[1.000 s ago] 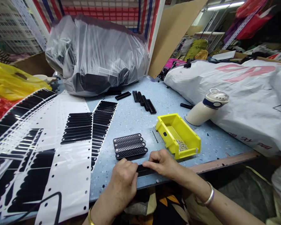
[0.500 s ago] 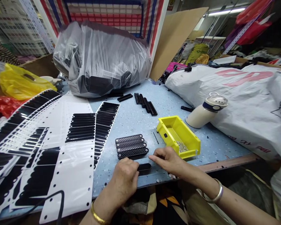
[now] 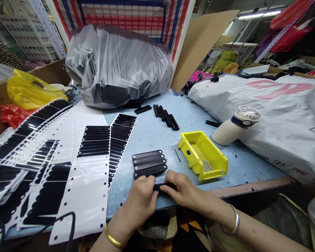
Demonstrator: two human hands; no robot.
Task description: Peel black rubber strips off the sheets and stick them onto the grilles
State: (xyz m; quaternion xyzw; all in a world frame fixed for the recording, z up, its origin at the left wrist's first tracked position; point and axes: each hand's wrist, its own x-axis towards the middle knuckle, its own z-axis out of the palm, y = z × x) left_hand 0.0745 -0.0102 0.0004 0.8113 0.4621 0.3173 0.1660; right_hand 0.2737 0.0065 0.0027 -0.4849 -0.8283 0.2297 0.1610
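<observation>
The black piece [image 3: 159,187] between your hands is slim and dark, mostly hidden by your fingers, near the table's front edge. Your left hand [image 3: 143,196] is curled closed around its left end; your right hand [image 3: 180,189] pinches the other end between thumb and fingers. Just beyond them lie the textured black pieces [image 3: 149,163], side by side. Beyond your right hand sits the yellow bin [image 3: 205,154], holding small shiny parts [image 3: 207,166].
</observation>
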